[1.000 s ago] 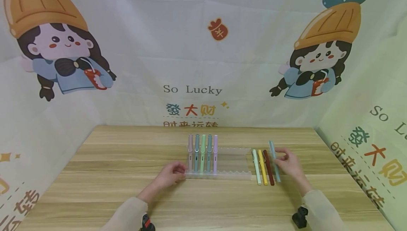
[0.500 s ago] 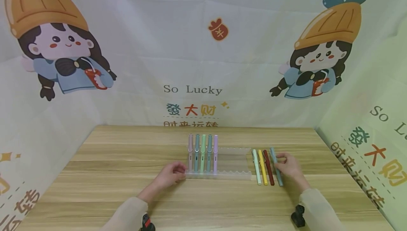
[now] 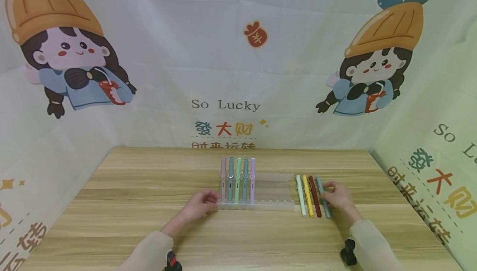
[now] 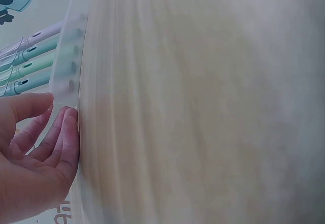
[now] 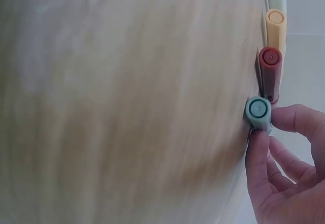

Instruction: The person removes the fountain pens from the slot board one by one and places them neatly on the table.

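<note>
My right hand (image 3: 338,194) pinches a grey-blue pen (image 3: 323,198) between thumb and fingers, low at the table. In the right wrist view, that pen (image 5: 259,109) sits end-on beside a dark red pen (image 5: 270,61). A yellow pen (image 3: 307,196) and a pale mint pen (image 3: 300,196) lie further left in the same row. My left hand (image 3: 201,203), fingers curled, holds the left end of a clear scalloped pen rack (image 3: 273,206). Several pens stand side by side in the rack's left part, among them a green pen (image 3: 237,180) and a lilac pen (image 3: 252,180).
The wooden table (image 3: 238,242) reaches back to a printed cloth backdrop (image 3: 238,68). Cloth also hangs at both sides. The rack's right part has bare notches, close to the row of loose pens.
The right hand has lowered the grey-blue pen from a raised position to the table and shifted it slightly left towards the dark red pen. The left hand and rack stay put.
</note>
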Demonstrator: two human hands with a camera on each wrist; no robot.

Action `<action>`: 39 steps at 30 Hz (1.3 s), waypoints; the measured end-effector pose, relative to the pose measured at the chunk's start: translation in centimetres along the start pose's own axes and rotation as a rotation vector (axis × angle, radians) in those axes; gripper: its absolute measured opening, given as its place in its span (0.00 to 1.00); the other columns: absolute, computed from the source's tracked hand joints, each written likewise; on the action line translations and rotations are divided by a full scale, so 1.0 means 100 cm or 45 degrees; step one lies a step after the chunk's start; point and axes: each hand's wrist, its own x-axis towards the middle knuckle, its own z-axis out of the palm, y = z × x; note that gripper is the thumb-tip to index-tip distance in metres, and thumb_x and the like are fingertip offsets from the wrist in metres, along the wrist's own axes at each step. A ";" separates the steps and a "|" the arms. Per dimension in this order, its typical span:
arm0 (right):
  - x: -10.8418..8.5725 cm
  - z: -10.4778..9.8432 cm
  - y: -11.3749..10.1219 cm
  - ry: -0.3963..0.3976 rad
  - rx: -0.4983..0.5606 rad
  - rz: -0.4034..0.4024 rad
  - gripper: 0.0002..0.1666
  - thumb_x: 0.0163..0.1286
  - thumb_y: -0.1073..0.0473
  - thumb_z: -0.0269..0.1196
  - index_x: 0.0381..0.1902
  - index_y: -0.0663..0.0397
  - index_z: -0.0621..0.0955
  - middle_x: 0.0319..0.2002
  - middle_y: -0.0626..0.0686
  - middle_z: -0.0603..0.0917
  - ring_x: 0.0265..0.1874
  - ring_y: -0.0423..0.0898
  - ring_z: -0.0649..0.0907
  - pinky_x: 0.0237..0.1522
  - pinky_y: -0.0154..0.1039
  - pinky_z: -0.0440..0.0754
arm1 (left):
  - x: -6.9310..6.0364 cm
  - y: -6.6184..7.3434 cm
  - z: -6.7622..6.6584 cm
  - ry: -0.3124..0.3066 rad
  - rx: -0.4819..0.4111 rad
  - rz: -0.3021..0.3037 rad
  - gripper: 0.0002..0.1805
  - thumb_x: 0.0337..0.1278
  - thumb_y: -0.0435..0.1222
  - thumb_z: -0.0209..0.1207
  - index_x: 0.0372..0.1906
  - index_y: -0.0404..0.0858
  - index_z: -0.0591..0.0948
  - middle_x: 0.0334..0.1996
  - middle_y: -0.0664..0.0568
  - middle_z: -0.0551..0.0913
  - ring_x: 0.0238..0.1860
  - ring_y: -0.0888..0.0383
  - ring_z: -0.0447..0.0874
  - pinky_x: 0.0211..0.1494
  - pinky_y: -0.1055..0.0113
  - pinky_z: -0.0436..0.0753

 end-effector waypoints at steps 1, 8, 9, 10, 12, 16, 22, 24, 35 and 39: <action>0.000 0.000 0.000 0.001 0.012 0.010 0.22 0.52 0.68 0.58 0.46 0.74 0.70 0.25 0.58 0.77 0.18 0.44 0.77 0.21 0.36 0.77 | 0.000 0.000 0.000 0.000 -0.002 -0.003 0.10 0.50 0.24 0.54 0.40 0.26 0.73 0.32 0.45 0.75 0.32 0.55 0.73 0.32 0.62 0.76; 0.001 0.002 0.001 0.001 0.052 0.029 0.23 0.54 0.67 0.61 0.47 0.74 0.70 0.27 0.58 0.78 0.17 0.43 0.76 0.21 0.35 0.76 | 0.000 0.001 -0.001 -0.011 -0.011 0.003 0.11 0.50 0.24 0.54 0.41 0.25 0.73 0.32 0.45 0.75 0.33 0.54 0.73 0.32 0.62 0.76; 0.001 0.002 0.002 0.004 0.052 0.031 0.23 0.54 0.67 0.61 0.47 0.74 0.70 0.27 0.58 0.78 0.17 0.43 0.76 0.20 0.36 0.76 | 0.000 0.001 -0.001 -0.014 -0.010 0.005 0.11 0.50 0.24 0.54 0.40 0.25 0.73 0.32 0.45 0.75 0.32 0.55 0.73 0.32 0.63 0.76; 0.001 0.002 0.002 0.004 0.054 0.031 0.23 0.54 0.67 0.60 0.47 0.74 0.70 0.28 0.58 0.78 0.17 0.43 0.76 0.21 0.36 0.76 | 0.000 0.001 -0.001 -0.014 -0.011 0.003 0.11 0.50 0.24 0.53 0.40 0.25 0.73 0.32 0.46 0.75 0.32 0.55 0.73 0.32 0.63 0.76; 0.002 0.002 0.002 0.001 0.057 0.039 0.23 0.55 0.67 0.60 0.47 0.74 0.70 0.29 0.60 0.77 0.18 0.43 0.76 0.21 0.36 0.76 | -0.002 0.005 -0.001 -0.017 -0.016 0.008 0.10 0.50 0.24 0.53 0.40 0.25 0.73 0.32 0.45 0.75 0.32 0.54 0.73 0.32 0.62 0.76; 0.003 0.003 0.003 0.007 0.068 0.050 0.22 0.56 0.67 0.59 0.48 0.73 0.70 0.31 0.61 0.77 0.20 0.43 0.76 0.22 0.36 0.77 | -0.001 0.003 -0.001 -0.020 -0.017 0.011 0.10 0.50 0.23 0.53 0.40 0.25 0.73 0.31 0.45 0.75 0.32 0.55 0.73 0.31 0.62 0.76; 0.004 0.004 0.004 0.011 0.077 0.054 0.21 0.56 0.67 0.58 0.48 0.72 0.70 0.31 0.61 0.77 0.21 0.44 0.76 0.22 0.36 0.77 | 0.001 -0.001 -0.002 -0.021 -0.012 0.009 0.10 0.51 0.25 0.54 0.40 0.25 0.73 0.32 0.46 0.75 0.32 0.55 0.73 0.31 0.62 0.76; 0.004 0.004 0.005 0.012 0.086 0.056 0.21 0.56 0.67 0.58 0.48 0.73 0.70 0.31 0.61 0.77 0.21 0.44 0.76 0.22 0.36 0.77 | 0.000 0.000 -0.002 -0.022 -0.015 0.018 0.11 0.50 0.25 0.54 0.41 0.25 0.73 0.32 0.45 0.75 0.32 0.54 0.73 0.31 0.61 0.76; -0.005 0.005 -0.011 0.072 0.070 -0.053 0.19 0.60 0.66 0.56 0.47 0.73 0.71 0.27 0.57 0.76 0.17 0.44 0.75 0.19 0.36 0.75 | 0.002 -0.003 -0.001 -0.025 0.003 0.025 0.10 0.50 0.24 0.53 0.40 0.26 0.73 0.31 0.47 0.75 0.31 0.55 0.73 0.31 0.63 0.76; -0.008 0.012 -0.021 0.078 0.105 -0.090 0.18 0.59 0.65 0.57 0.46 0.72 0.72 0.28 0.58 0.76 0.19 0.46 0.77 0.20 0.36 0.76 | 0.002 -0.003 -0.002 -0.023 -0.003 0.021 0.10 0.50 0.24 0.53 0.40 0.26 0.73 0.31 0.47 0.75 0.32 0.55 0.73 0.31 0.62 0.76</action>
